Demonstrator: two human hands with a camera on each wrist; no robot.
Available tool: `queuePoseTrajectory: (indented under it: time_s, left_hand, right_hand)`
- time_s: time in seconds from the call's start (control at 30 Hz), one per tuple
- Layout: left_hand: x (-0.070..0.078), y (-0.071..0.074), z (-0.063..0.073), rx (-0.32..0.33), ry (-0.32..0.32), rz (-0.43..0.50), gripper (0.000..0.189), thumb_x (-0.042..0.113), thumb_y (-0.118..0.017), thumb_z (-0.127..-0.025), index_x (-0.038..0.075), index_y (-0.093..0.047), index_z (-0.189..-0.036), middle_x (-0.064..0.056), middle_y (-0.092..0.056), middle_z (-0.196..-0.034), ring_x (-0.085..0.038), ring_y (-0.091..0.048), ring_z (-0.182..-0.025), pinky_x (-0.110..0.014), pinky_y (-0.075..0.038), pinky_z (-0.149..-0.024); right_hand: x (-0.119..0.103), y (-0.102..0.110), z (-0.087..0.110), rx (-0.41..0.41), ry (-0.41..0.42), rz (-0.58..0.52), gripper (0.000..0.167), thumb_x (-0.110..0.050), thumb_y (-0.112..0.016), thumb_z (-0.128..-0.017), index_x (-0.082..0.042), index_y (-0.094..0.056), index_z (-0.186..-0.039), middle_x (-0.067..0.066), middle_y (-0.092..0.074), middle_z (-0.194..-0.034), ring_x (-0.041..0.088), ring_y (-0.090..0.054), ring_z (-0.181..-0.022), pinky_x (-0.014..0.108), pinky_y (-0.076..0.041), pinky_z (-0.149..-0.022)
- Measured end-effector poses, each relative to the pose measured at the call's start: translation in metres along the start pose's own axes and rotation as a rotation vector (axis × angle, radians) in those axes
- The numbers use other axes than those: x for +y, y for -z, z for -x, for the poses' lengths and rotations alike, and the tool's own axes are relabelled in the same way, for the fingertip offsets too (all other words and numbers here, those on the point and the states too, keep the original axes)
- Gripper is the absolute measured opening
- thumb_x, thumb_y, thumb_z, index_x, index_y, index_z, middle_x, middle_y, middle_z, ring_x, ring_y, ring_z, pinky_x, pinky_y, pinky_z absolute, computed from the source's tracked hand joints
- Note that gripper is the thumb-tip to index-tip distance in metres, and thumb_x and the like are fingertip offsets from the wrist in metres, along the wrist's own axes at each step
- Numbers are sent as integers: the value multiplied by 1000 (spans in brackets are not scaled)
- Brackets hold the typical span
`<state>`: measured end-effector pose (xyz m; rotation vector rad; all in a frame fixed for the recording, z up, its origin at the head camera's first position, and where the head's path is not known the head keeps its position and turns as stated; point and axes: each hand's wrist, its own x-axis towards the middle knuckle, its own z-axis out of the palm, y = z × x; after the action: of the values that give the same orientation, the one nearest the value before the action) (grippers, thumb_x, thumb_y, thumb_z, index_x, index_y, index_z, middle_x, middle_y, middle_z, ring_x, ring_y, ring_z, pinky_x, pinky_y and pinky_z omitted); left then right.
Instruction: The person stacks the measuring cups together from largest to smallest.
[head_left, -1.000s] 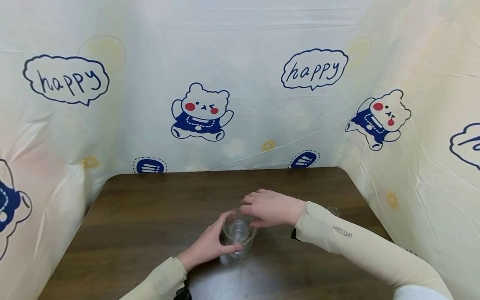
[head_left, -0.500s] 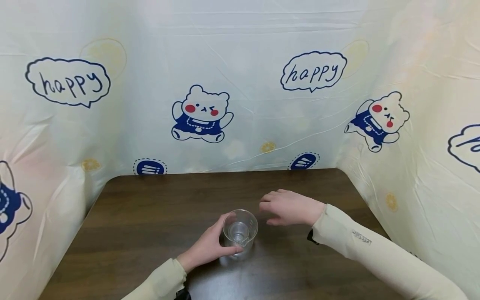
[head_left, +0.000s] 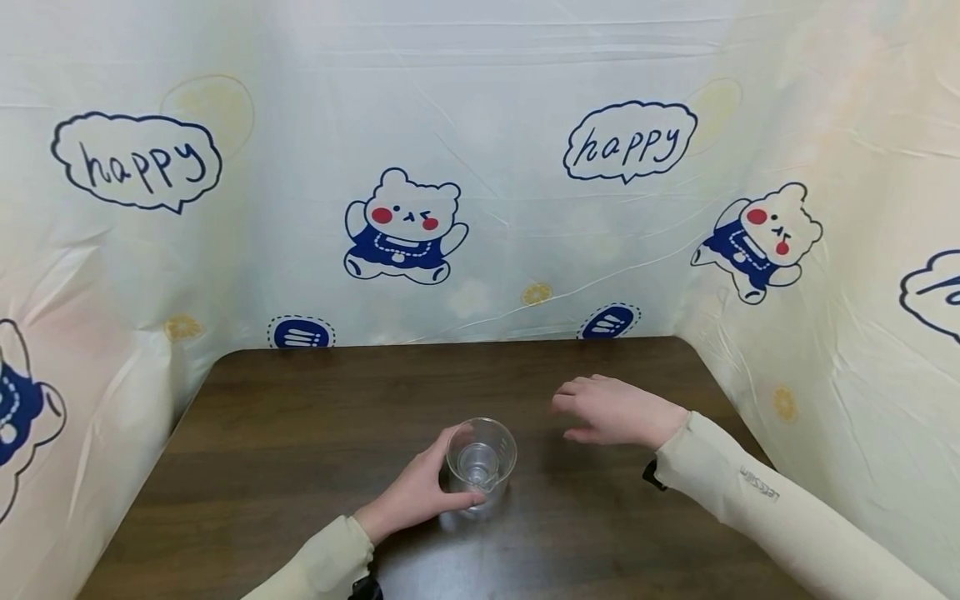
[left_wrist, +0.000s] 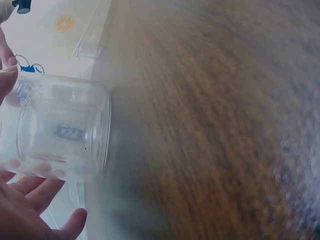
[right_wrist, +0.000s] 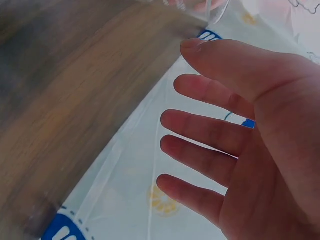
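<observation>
A clear glass beaker stands upright on the table. My left hand holds it from the left, thumb on the near side and fingers behind. Inside sits a smaller clear vessel, its outline showing through the beaker wall in the left wrist view. My right hand hovers over the table to the right of the beaker. In the right wrist view its fingers are spread and nearly straight, with nothing between them.
The brown wooden table is closed in by printed cloth at the back and sides. Another small clear glass shows beyond the beaker in the left wrist view; in the head view it cannot be made out.
My right hand has moved right, away from the beaker's rim. The left hand and the beaker have stayed in place. A small glass by the right sleeve has gone out of sight.
</observation>
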<state>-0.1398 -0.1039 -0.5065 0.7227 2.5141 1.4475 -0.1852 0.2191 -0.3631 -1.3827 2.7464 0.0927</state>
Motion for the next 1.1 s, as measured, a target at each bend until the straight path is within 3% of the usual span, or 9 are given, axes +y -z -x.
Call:
queuePoseTrajectory:
  time_s: [0.2,0.73,0.93,1.1]
  left_hand:
    - [-1,-1,1,-1,-4,-5,92,55,-87,-80,27,-39,-154,5,-56,-148,-18,-55,-133,-47,-45,-108]
    - [-1,-2,0,0,4,-10,92,53,-88,-80,27,-39,-154,5,-56,-148,-18,-55,-134,-48,-45,-109]
    - [0,-1,-1,2,0,-9,92,50,-89,-80,27,-39,-154,4,-56,-149,-18,-55,-134,-48,-45,-109]
    - [1,0,-1,4,-9,-6,92,48,-90,-80,25,-39,-154,3,-56,-149,-18,-54,-135,-48,-44,-111]
  right_hand:
    - [6,-4,14,-6,-16,6,28,-24,-81,-92,-10,-72,-115,4,-73,-109,23,-69,-101,44,-57,-88]
    - [33,-11,45,-40,-156,-55,21,-20,-81,-92,-12,-71,-109,2,-71,-102,22,-68,-90,42,-59,-81]
    - [45,-17,60,-19,-186,-87,13,-8,-76,-93,-12,-69,-103,0,-68,-94,18,-65,-81,40,-58,-74]
    - [57,-21,72,-9,-206,-107,19,1,-72,-92,-14,-69,-103,1,-68,-96,19,-66,-83,42,-58,-75]
